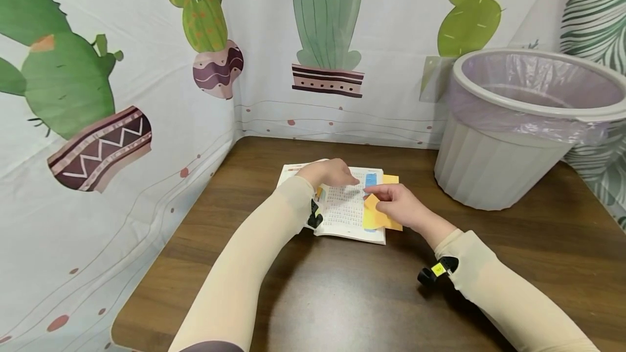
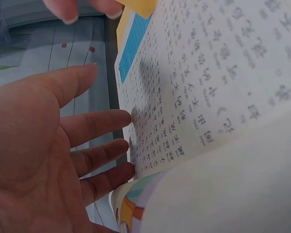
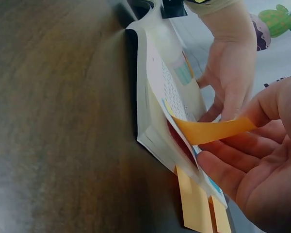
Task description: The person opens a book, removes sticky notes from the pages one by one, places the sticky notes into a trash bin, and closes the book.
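Note:
An open book [image 1: 342, 212] with printed text and a blue box lies on the table. My left hand [image 1: 332, 173] is over the page; in the left wrist view its fingers [image 2: 99, 124] are extended, their tips at the page. My right hand [image 1: 398, 205] is at the book's right edge and pinches one end of an orange sticky note [image 3: 211, 132]. The note's other end meets the page and its middle bends up in the right wrist view. More sticky notes [image 3: 195, 201] stick out from the book's edge.
A grey trash bin [image 1: 494, 162] with a purplish liner stands at the table's back right. Behind the brown wooden table [image 1: 332, 297] hangs a cactus-print cloth [image 1: 264, 42]. Both forearms wear cream sleeves [image 1: 264, 243] with wrist cameras.

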Demonstrator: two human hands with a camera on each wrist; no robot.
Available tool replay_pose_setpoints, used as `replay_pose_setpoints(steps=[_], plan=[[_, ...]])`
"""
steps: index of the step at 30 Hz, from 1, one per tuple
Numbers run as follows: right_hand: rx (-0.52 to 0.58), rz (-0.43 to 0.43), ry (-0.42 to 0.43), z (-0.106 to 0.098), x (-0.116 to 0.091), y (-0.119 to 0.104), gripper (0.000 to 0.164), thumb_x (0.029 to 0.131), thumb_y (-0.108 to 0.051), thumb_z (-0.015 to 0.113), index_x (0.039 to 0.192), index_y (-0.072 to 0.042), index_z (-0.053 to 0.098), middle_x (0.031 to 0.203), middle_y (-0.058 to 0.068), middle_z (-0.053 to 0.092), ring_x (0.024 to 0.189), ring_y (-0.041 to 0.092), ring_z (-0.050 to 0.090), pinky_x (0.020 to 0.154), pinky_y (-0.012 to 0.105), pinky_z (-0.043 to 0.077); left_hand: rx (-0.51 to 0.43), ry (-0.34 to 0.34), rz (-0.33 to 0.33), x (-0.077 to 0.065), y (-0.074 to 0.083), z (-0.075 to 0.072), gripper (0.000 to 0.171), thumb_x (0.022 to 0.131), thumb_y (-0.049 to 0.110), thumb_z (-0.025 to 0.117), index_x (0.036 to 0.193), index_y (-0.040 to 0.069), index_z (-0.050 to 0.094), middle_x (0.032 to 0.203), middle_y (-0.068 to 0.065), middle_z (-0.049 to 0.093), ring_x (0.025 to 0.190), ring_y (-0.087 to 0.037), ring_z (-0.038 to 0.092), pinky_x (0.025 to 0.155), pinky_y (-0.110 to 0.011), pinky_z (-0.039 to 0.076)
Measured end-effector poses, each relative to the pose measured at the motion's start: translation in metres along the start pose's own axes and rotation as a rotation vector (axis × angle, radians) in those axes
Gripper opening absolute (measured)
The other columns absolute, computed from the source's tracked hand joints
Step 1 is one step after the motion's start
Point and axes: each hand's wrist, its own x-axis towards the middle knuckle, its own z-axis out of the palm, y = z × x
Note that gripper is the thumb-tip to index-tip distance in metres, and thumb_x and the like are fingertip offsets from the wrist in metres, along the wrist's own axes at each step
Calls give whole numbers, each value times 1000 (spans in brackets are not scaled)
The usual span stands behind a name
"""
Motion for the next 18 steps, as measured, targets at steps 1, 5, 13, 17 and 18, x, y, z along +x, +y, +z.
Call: replay_pose_setpoints(steps=[1, 5, 13, 17, 18], plan=[[-14, -8, 0, 1, -1, -1, 44, 91, 5, 51, 132, 3, 66, 129, 23, 69, 52, 6, 31, 52, 21, 33, -1, -3, -3, 0, 0, 0, 64, 100, 59, 52, 146, 15, 59, 151, -5, 58, 144, -25, 50, 118, -45, 42], [-54, -41, -20, 3, -4, -3, 34, 96, 3, 51, 119, -1, 75, 103, 17, 75, 50, 6, 33, 51, 22, 34, 8, -1, 4, -2, 1, 0, 63, 101, 58, 52, 145, 14, 60, 151, -5, 58, 143, -25, 51, 118, -46, 43], [-84, -134, -19, 10, -9, -9, 25, 97, 0, 55, 100, -2, 79, 100, 15, 78, 90, 18, 71, 63, 19, 46, 12, 12, 36, -4, 1, 1, 62, 102, 56, 51, 144, 12, 61, 151, -6, 58, 144, -27, 51, 118, -47, 43], [-99, -170, -9, 12, -13, -14, 23, 96, 0, 57, 96, -2, 79, 125, 19, 73, 118, 26, 69, 66, 20, 47, 7, 11, 30, -4, 1, 2, 63, 101, 57, 51, 145, 12, 60, 152, -7, 57, 145, -28, 49, 119, -48, 41], [-104, -184, -12, 12, -14, -15, 22, 96, 0, 57, 97, -2, 79, 124, 19, 74, 114, 22, 70, 66, 20, 47, 6, 10, 27, -4, 1, 1, 63, 101, 57, 51, 145, 13, 60, 152, -6, 57, 145, -28, 49, 119, -48, 41]])
